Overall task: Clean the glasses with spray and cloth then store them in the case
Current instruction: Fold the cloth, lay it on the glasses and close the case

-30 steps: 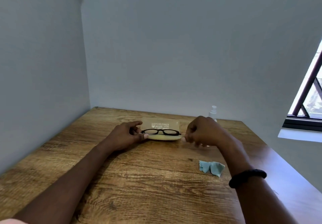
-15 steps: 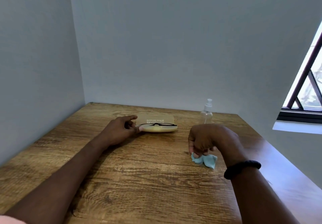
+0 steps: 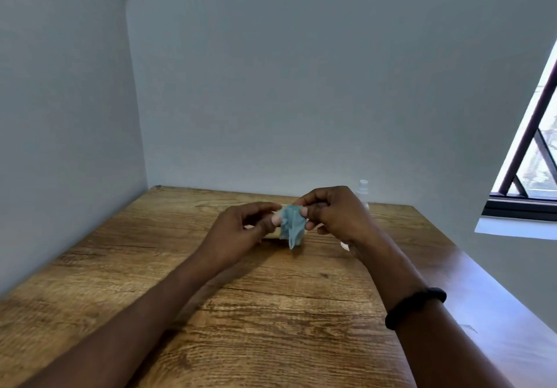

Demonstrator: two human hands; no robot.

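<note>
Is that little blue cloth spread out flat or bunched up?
Bunched up: the small light-blue cloth hangs creased between the left hand and right hand, both pinching its top.

The cloth (image 3: 291, 224) hangs between left hand (image 3: 241, 231) and right hand (image 3: 337, 215), spray bottle (image 3: 363, 185) behind.

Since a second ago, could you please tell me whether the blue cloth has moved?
Yes. The cloth rose off the table, leftward to the case, pinched by left hand and right hand.
</note>
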